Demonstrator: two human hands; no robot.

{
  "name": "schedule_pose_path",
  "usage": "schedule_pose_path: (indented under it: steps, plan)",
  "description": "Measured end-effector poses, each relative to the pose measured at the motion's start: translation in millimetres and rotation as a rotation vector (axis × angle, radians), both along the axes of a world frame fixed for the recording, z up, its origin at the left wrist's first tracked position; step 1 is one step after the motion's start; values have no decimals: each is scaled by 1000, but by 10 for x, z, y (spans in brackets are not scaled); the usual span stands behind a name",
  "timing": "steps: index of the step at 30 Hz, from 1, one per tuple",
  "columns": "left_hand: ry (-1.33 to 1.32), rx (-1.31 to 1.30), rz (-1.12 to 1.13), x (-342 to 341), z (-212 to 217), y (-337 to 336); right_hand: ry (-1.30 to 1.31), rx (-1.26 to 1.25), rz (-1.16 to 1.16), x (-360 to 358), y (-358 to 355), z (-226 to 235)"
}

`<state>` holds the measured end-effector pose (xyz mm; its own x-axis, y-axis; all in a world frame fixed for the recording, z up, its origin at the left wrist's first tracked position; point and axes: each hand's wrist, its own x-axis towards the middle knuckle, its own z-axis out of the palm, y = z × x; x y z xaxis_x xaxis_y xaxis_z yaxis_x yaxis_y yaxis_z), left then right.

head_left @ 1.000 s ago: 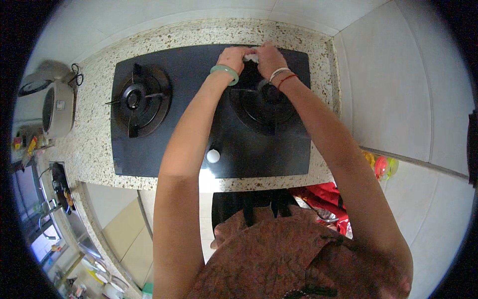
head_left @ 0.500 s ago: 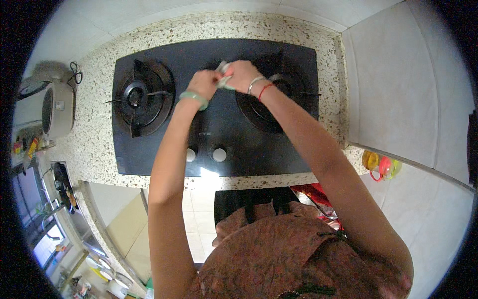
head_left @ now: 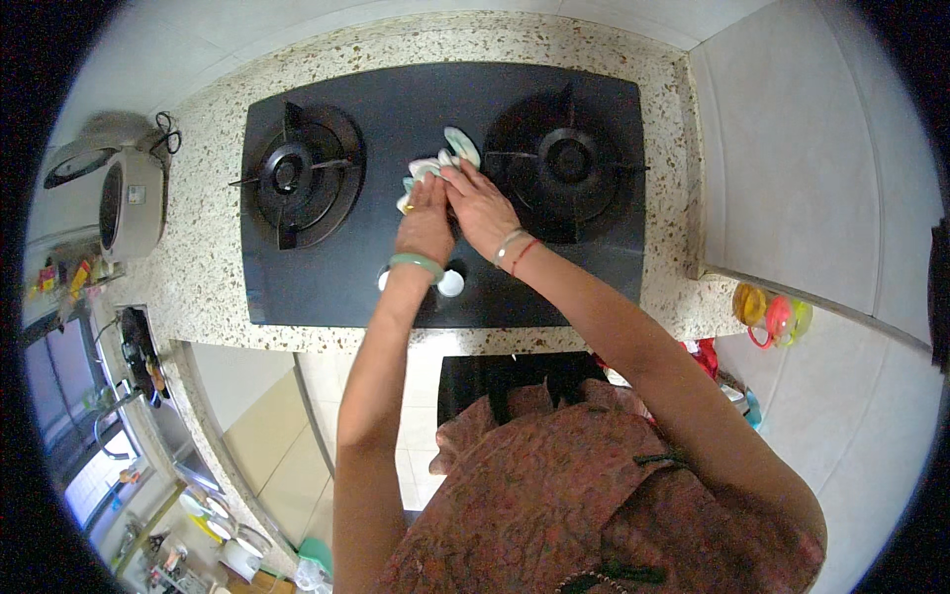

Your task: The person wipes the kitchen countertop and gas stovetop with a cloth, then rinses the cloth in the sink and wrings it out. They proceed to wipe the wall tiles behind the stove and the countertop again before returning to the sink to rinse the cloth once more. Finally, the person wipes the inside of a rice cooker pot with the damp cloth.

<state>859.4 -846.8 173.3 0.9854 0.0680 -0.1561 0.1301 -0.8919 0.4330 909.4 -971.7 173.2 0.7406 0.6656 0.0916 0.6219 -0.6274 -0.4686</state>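
Observation:
A crumpled pale white-and-green cloth (head_left: pixel 431 168) lies on the black glass gas hob (head_left: pixel 406 109), between its two burners. My left hand (head_left: pixel 426 228), with a green bangle at the wrist, presses down on the near side of the cloth, its fingers held together over the fabric. Close beside it, my right hand (head_left: pixel 482 212) grips the cloth from the right, with a silver bangle and red string on that wrist. Cloth ends stick out past the fingertips; the part under my fingers is hidden.
The left burner (head_left: pixel 288 174) and right burner (head_left: pixel 568 158) have raised pan supports. White knobs (head_left: pixel 451 284) sit near my left wrist. A beige appliance (head_left: pixel 133 203) stands on the speckled counter (head_left: pixel 203 213) at left. Coloured jars or cups (head_left: pixel 778 319) are at the right.
Both hands came nearer to me and down onto the hob, where the cloth now lies bunched; before, they held it together farther back. The view has shifted slightly.

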Motion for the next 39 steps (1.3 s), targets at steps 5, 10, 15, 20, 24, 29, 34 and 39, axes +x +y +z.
schedule_pose_path:
  steps: [5,10,15,20,24,29,34,39]
  plan:
    - [185,13,-89,-328,361,-488,-197,-78,65,-544,-485,-30]
    - [322,102,-219,-685,578,-1114,123,30,-8,-1041,-1178,150]
    - [129,-207,-468,-1137,154,-1550,451,-103,-42,-1286,-2013,355]
    - [-10,-704,-140,-647,590,-1882,452,218,-513,-869,-2423,782]
    - [-278,-372,-212,-252,647,-2213,78,269,-504,-204,-2229,735]
    - [-144,-247,-236,-134,177,-2318,-122,199,-327,142,-2068,116]
    - [-110,-185,-285,-354,95,-2257,-96,177,-189,6,-2137,49]
    - [190,-371,-387,-1034,602,-2108,176,154,-70,-794,-2353,180]
